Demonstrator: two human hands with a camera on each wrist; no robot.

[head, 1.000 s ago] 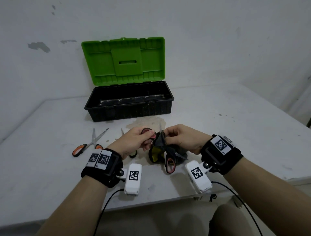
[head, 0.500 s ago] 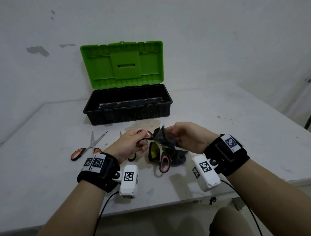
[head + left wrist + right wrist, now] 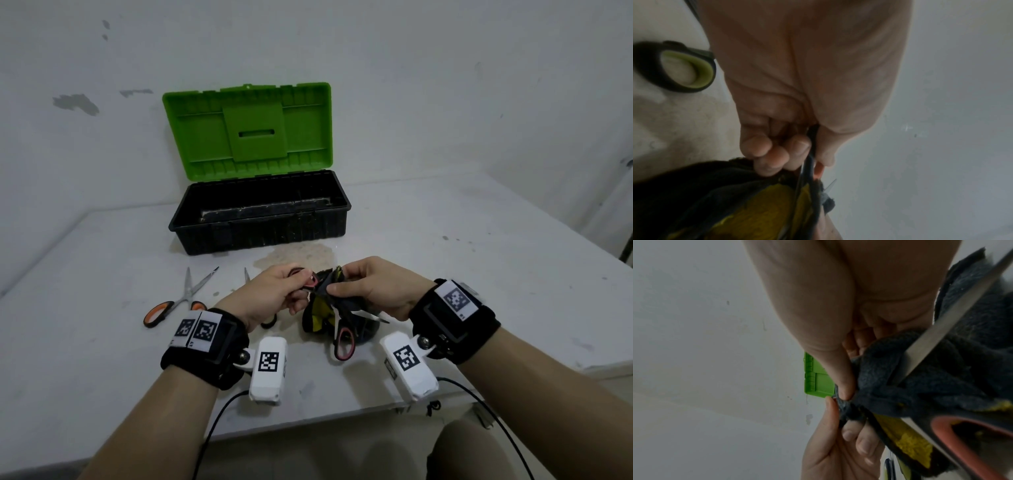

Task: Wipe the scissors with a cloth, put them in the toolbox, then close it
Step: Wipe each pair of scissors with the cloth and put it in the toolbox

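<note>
Red-handled scissors (image 3: 343, 343) stand spread apart above the table's front middle. My left hand (image 3: 274, 294) grips the upper red handle ring (image 3: 310, 281); the grip shows from below in the left wrist view on the scissors (image 3: 810, 162). My right hand (image 3: 371, 291) pinches the dark grey and yellow cloth (image 3: 320, 308) around one blade; the other blade (image 3: 953, 321) lies bare across the cloth (image 3: 937, 382). Behind stands the black toolbox (image 3: 260, 233), its green lid (image 3: 248, 132) upright.
Orange-handled scissors (image 3: 178, 303) lie partly spread on the table left of my left hand. A green-and-black scissor handle (image 3: 680, 68) lies on the table under my left hand. A brownish stain (image 3: 298, 255) marks the table before the toolbox. The table's front edge (image 3: 342, 418) runs just below my wrists.
My right hand and the cloth have slid along the blade toward my left hand, hiding the tip that stuck up above the cloth. Both hands stay over the same spot.
</note>
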